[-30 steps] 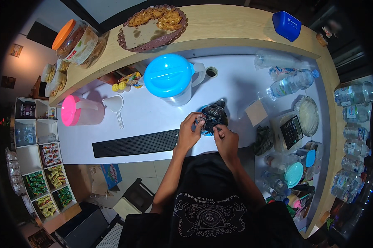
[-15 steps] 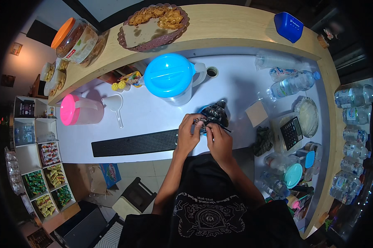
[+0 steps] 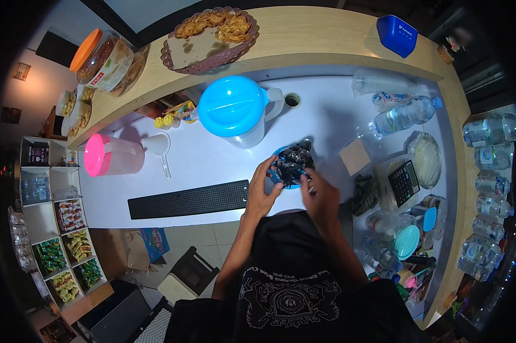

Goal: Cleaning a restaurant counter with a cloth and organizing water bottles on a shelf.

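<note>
Black plastic bag [image 3: 295, 157], in or over blue bowl [image 3: 292, 186], near front edge of table [image 3: 223, 166]; step apparently arranging bag. Left hand [image 3: 262, 186]: fingers wide, bag's left side. Right hand [image 3: 321, 194]: blurred, finger grip unclear. Next move calls for steady bowl.

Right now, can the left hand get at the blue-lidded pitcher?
Probably yes: nothing appears to stand between the left hand and the pitcher, though the hand's fingers are at the black bag.
</note>
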`<state>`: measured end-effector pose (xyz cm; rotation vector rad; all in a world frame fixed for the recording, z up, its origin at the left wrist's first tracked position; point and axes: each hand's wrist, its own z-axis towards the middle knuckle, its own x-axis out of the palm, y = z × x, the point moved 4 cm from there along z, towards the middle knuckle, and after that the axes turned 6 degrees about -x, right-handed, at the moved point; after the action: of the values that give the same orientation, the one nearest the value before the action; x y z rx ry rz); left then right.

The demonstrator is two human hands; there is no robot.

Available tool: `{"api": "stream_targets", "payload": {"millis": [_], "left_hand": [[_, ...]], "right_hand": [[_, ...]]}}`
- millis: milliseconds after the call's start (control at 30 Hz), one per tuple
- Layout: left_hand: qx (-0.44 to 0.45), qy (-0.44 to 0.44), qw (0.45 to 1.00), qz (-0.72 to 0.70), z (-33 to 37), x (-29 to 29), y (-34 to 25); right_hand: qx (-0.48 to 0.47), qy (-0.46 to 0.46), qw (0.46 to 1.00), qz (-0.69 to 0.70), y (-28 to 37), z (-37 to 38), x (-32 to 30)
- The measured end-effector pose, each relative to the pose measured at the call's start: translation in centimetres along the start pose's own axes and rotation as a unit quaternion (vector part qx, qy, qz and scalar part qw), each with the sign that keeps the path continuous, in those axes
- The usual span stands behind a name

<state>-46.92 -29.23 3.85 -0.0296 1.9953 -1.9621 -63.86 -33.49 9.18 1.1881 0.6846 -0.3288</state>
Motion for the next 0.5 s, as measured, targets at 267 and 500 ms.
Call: {"api": "stream_targets", "payload": {"millis": [267, 500], "left_hand": [[0.004, 0.011, 1.000, 0.019, -0.1, 0.3, 1.2], [-0.011, 0.076, 0.996, 0.033, 2.2, 1.8, 2.7]], "right_hand": [[-0.081, -0.238, 0.954, -0.162, -9.8, 1.4, -7.5], [-0.008, -0.111, 0.991, -0.075, -14.4, 1.3, -5.8]]}}
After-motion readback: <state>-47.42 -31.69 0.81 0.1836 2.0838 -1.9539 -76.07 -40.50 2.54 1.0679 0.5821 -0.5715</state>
